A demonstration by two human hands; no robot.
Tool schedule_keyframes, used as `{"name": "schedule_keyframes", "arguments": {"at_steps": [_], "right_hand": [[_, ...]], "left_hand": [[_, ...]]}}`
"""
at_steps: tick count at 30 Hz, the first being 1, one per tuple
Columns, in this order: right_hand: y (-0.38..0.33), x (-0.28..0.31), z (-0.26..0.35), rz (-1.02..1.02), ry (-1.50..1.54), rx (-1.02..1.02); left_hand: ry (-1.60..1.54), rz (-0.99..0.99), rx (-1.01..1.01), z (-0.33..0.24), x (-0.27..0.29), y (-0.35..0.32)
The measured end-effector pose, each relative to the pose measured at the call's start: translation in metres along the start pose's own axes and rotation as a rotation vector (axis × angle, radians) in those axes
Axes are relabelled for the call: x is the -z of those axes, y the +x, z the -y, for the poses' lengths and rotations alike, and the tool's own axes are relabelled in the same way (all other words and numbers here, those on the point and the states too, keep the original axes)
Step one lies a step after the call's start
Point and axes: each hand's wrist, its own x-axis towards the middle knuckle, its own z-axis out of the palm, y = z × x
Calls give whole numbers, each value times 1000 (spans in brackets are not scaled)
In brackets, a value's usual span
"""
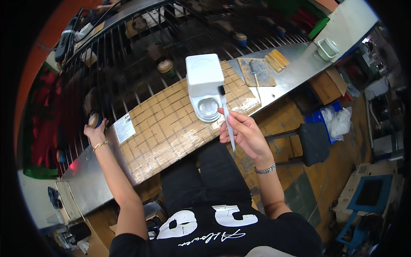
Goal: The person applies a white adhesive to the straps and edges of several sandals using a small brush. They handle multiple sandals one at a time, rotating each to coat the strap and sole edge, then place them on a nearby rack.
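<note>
A person's right hand (248, 136) pinches a slim, pale toothbrush-shaped brush (227, 110) between thumb and fingertips, its dark bristles above the grip and its handle tapering below. Just beyond that grip, up and to the left, a white plastic container (204, 76) with a round clear cup (208, 107) at its foot rests on a tape-covered cardboard sheet (158, 139). Far to the left of the pinch, the left hand (96, 132) has its fingers around a small round piece (93, 119), dark-sided with a tan top, beside a rack of metal bars (124, 96); whether those fingers press on it, I cannot tell. Beyond the right hand's grip, farther up and right, lie a smeared tan board (267, 79) and a yellow block (277, 60).
</note>
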Motion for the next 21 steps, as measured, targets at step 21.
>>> {"name": "schedule_keyframes", "arguments": {"at_steps": [21], "right_hand": [[144, 201, 81, -821, -1542, 666]], "left_hand": [[2018, 1542, -1107, 473, -74, -275]]}}
